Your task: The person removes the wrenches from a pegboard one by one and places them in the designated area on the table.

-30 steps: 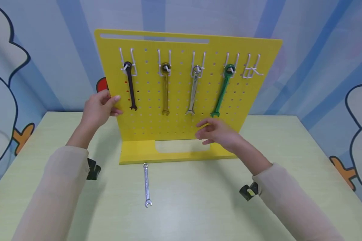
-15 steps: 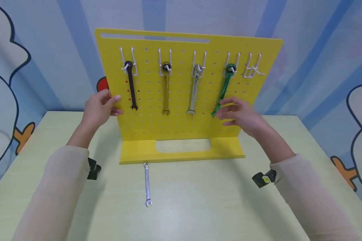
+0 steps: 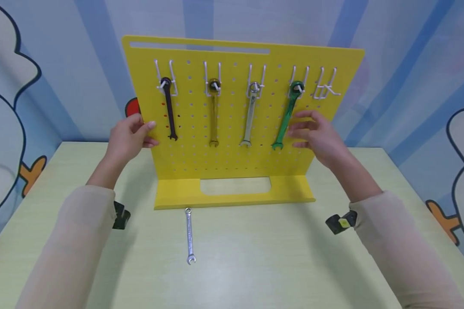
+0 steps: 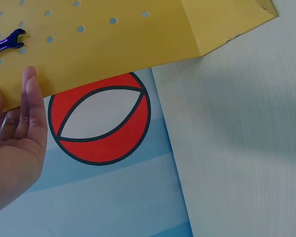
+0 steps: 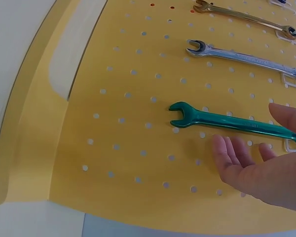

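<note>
My left hand grips the left edge of a yellow pegboard, thumb in front; the left wrist view shows its fingers around that edge. Beside the green wrench my right hand hovers with fingers spread. In the right wrist view the fingers lie just below the green wrench's handle, and the thumb is on its other side without closing on it. A black wrench, a gold wrench and a silver wrench also hang from white hooks by their ring ends.
A smaller silver wrench lies on the pale table in front of the board's base. At the board's far right, a white hook holds no wrench. A patterned blue curtain stands behind.
My right hand has moved right and up, from below the green wrench to beside its handle. The green wrench turned slightly, then hung as before. My left hand keeps its grip.
</note>
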The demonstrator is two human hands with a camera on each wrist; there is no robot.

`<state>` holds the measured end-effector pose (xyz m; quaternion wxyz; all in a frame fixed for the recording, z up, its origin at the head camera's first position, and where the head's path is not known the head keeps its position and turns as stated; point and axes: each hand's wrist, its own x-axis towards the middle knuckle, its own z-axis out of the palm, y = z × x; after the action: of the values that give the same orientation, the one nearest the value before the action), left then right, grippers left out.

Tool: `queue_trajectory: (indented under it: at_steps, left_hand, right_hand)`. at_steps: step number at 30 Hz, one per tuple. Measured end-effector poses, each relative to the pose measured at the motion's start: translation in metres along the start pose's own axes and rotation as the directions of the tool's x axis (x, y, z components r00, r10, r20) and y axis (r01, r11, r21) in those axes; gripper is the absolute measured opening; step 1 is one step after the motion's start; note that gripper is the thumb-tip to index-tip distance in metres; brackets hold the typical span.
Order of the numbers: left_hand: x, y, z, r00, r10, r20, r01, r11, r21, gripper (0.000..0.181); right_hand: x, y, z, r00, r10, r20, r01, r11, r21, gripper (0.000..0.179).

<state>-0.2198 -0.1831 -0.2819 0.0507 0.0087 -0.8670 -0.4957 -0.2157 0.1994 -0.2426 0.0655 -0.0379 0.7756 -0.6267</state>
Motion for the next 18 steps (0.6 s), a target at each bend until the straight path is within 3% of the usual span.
queue_trajectory:
  at_steps: [6,18]
  left_hand:
    - [0.0006,0.0001,-0.0003,1.0,-0.004,-0.008,0.004,1.0,0.015,0.035]
    - [0.0011,-0.0001,0.0005,1.0,-0.009,-0.008,0.01,1.0,0.011,0.035]
  right_hand:
    - [0.0015,-0.004,0.0005,1.0,-0.017,-0.001,0.017,0.997,0.071,0.032]
    - [0.0027,-0.0063,0.0018,0.999,-0.034,-0.009,0.034,0.995,0.098,0.035]
